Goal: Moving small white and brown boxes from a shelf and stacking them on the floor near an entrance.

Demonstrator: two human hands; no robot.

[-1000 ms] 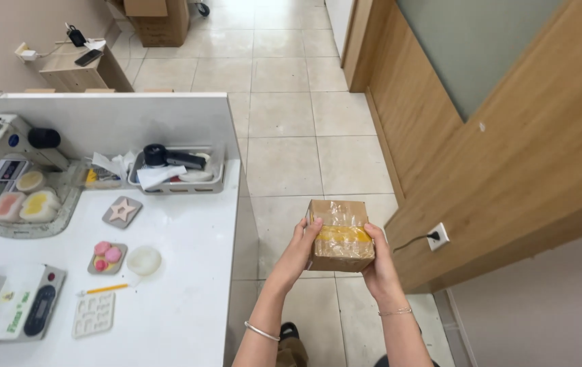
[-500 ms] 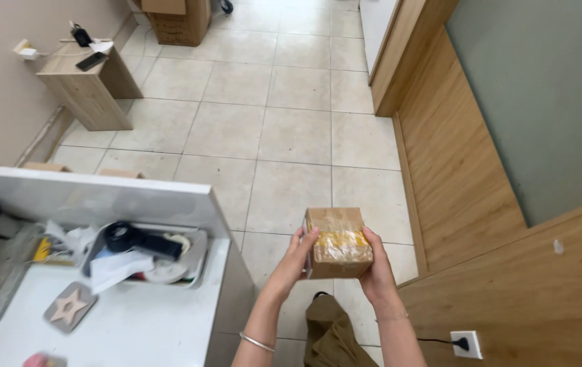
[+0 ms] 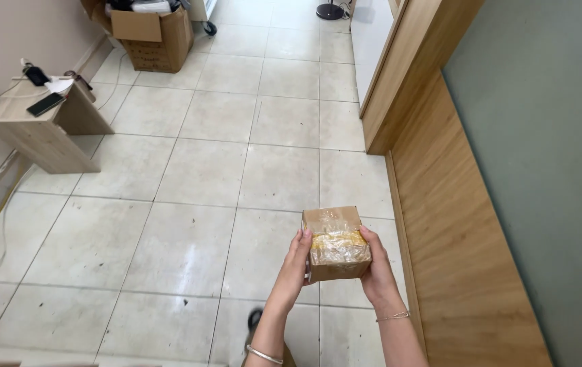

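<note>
A small taped cardboard box (image 3: 335, 243) is clasped between the left hand (image 3: 297, 261) and right hand (image 3: 376, 268), above a pale tiled floor (image 3: 202, 170). A wood-panelled wall (image 3: 454, 224) lies right; a low wooden table (image 3: 36, 126) and an open carton (image 3: 151, 34) stand left.

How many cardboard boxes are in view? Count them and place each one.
2. A small taped cardboard box is held between the left hand and right hand. A large open cardboard box stands on the floor, top left, partly cropped.
</note>
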